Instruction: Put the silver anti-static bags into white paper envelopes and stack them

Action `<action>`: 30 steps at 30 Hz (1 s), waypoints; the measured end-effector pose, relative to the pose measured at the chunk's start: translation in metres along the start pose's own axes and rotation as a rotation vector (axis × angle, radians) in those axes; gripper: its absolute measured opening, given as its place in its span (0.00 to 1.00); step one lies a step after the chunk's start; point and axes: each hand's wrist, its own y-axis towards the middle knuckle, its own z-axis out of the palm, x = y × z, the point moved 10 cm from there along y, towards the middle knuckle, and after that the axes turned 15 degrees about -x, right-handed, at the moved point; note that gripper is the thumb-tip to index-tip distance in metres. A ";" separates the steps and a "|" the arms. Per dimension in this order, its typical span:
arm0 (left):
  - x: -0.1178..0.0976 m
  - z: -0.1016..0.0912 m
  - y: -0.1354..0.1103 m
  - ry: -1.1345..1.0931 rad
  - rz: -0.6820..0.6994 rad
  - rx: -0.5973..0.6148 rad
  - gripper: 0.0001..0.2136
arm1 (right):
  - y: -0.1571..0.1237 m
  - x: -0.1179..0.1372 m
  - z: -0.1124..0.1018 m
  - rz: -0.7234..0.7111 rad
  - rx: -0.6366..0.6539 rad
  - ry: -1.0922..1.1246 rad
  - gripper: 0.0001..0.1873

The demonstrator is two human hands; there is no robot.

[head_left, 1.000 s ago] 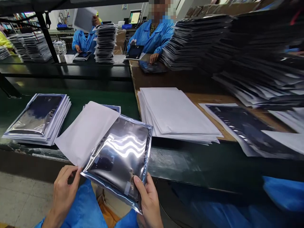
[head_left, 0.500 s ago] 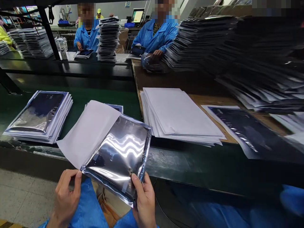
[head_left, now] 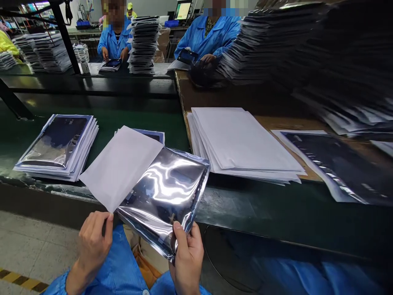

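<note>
- Dark green worktop (head_left: 242, 209) runs from side to side, in front of the person's lap.
- Left hand (head_left: 95, 235): its thumb and finger look pinched on the near corner of a white sheet (head_left: 123, 164).
- Right hand (head_left: 188, 252): its fingers hold a shiny pack (head_left: 172, 176) by the near right corner, thumb on top and the other fingers underneath.
- From the left fingers, the sheet goes up and away. Its long way leans to the right.
- The pack is just to the right of the left fingers. Its long way leans away and to the right too, but a bit straighter up.
- The sheet lies across the pack's left part in this view. I can't tell how much of it touches.
- So the left hand is nearer the sheet, and the right hand has the pack. The pack's near end sticks out past the worktop's edge, over the lap.
- Behind the sheet, another pack peeks out (head_left: 152, 134).
- Farther left is a pile of packs (head_left: 61, 141). To the right is a pile of white paper (head_left: 248, 141).
- Past that is a dark pack (head_left: 337, 164), then tall stacks (head_left: 276, 45), a bit blurry.
- Across the way, two people in blue (head_left: 207, 39) sit with dark things.
</note>
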 end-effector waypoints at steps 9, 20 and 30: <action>0.000 0.017 -0.005 0.143 0.076 0.101 0.07 | -0.003 -0.003 -0.006 0.049 -0.049 0.019 0.14; -0.003 0.020 0.006 0.139 0.138 0.148 0.10 | -0.009 -0.006 -0.008 0.014 -0.088 0.038 0.13; 0.037 0.027 -0.027 -0.627 -0.840 0.053 0.12 | -0.022 -0.018 0.009 0.083 0.080 0.061 0.17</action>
